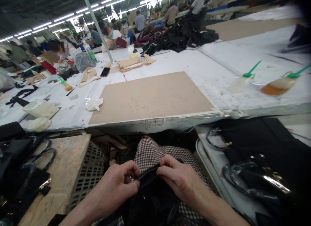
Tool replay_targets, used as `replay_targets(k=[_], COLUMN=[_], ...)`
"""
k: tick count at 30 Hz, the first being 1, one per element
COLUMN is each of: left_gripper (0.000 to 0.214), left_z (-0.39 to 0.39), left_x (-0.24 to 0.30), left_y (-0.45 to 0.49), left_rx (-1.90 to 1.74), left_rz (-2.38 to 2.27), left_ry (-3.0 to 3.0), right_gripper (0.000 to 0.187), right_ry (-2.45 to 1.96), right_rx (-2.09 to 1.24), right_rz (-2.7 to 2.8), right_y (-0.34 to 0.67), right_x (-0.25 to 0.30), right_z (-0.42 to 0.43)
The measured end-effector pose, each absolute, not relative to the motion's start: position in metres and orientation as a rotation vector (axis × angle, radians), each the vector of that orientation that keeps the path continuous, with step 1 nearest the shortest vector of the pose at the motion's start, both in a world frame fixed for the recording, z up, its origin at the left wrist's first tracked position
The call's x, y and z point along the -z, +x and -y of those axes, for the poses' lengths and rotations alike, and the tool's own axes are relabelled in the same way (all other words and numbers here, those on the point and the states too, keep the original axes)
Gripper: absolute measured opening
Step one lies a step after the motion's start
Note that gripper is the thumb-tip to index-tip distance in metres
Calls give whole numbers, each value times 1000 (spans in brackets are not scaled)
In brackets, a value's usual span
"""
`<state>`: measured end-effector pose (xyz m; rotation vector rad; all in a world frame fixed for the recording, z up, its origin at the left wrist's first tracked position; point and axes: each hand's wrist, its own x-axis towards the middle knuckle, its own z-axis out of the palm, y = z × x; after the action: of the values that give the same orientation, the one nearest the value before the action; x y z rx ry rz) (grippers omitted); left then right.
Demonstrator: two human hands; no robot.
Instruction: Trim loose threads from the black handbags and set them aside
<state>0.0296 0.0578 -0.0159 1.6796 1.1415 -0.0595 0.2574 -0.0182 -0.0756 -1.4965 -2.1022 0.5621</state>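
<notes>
A black bag (150,200) lies on my checked lap, its upper edge raised between my hands. My left hand (116,182) pinches that edge between thumb and fingers on the left. On the right, my right hand (179,177) grips the same edge with fingers pressed together, a short stretch of rim showing between the hands. The bag's lower part is dark, and its details are hard to make out. Beyond my knees, a brown board (153,98) lies on the white worktable (218,67).
Black handbags with plastic-wrapped handles (245,177) sit at my right, and more black bags (14,167) at my left beside a plastic crate (88,167). Glue bottles (279,85) stand on the table's right. Black fabric pieces (179,34) are heaped farther back; several people work beyond.
</notes>
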Motion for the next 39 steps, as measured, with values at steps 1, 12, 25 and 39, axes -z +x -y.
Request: replay_targets(k=[1,12,25,39], left_gripper=[9,15,25,13], left_z=[-59,-61,-73,-86], left_x=[17,22,3,7], left_y=[29,28,14,15], left_rx=[55,-6,159,184], left_rz=[-1141,-1132,-1087,-1024], left_ry=[1669,1511,1531,1467], right_gripper=[20,17,16,9], right_ry=[-1472,-1304,-1385,-1346], right_rx=[-591,-755,-672,-477], right_rz=[2080,1938,2030,2259], right_y=[260,270,251,244], right_x=[76,82,77,69], right_z=[18,11,3,-6])
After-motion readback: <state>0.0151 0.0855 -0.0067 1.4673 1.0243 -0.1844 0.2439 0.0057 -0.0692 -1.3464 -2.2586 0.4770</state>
